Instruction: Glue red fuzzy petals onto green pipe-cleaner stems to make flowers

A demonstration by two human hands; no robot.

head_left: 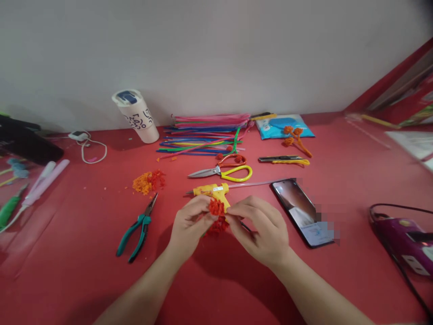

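Left hand (189,223) and right hand (260,228) together near middle of red table (67,271), both pinching small red fuzzy piece (217,215). Just behind, yellow glue gun (213,191); farther toward back edge, scissors (225,172). To left, green pliers (137,228); to right, phone (302,212).

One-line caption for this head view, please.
Both hands, left hand and right hand, pinch a red fuzzy piece above a yellow glue gun on the red table.
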